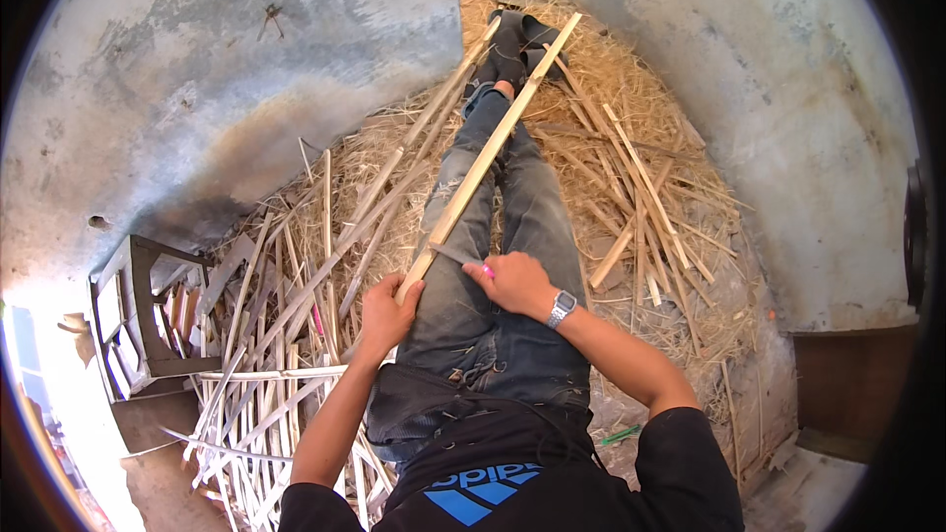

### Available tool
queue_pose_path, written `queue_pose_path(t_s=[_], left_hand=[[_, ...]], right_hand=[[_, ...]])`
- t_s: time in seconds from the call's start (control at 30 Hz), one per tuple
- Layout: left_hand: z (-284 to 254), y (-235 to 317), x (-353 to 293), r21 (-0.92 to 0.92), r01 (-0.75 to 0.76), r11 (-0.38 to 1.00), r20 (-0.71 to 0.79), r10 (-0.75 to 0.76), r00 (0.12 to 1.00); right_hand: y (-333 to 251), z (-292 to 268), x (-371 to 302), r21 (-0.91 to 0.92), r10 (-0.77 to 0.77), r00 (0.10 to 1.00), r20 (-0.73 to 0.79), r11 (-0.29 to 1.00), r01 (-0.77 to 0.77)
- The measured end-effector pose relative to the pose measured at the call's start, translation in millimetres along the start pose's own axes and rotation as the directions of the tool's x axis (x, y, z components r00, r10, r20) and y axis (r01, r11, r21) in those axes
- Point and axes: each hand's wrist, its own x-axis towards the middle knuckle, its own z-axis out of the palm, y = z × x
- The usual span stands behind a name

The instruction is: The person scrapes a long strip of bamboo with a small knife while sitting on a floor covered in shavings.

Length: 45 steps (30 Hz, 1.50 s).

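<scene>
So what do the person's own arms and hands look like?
Left hand and right hand both ungloved. Short black sleeves. Silver-coloured wristwatch with squarish case and metal-look band on the right wrist; none visible on the left.

The site is a rough, makeshift workshop. Loose strips (271, 394) and shavings (623, 79) litter the floor (636, 396) between stained, bare walls (788, 108).

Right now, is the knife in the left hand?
No, the right hand grips the knife, while the left hand holds the long strip.
</scene>
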Motion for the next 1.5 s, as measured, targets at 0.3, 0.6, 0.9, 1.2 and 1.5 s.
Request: queue_pose_path(t_s=[0.3,0.6,0.9,1.2,1.5], left_hand=[[0,-7,-3,-0.017,0.014,1.0,0.001,-0.014,1.0],[-2,-10,-14,0.05,-0.04,0.998,-0.061,0.043,0.997],[2,-4,-7,0.108,-0.051,0.993,-0.062,0.057,0.996],[3,4,-5,0.1,-0.075,0.992,-0.066,0.082,0.994],[-3,-2,-10,0.057,-0.058,0.997,-0.029,0.06,0.998]], right_hand=[[-10,7,-7,0.022,0.088,0.996,0.033,0.996,-0.089],[7,1,-15,0.289,0.064,0.998,-0.019,0.956,-0.055],[11,-10,-33,0.087,0.054,0.996,-0.065,0.995,-0.049],[-2,-5,-17,0.051,0.163,0.985,0.052,0.985,-0.165],[-5,-7,-13,-0.03,0.205,0.967,0.152,0.979,-0.202]])
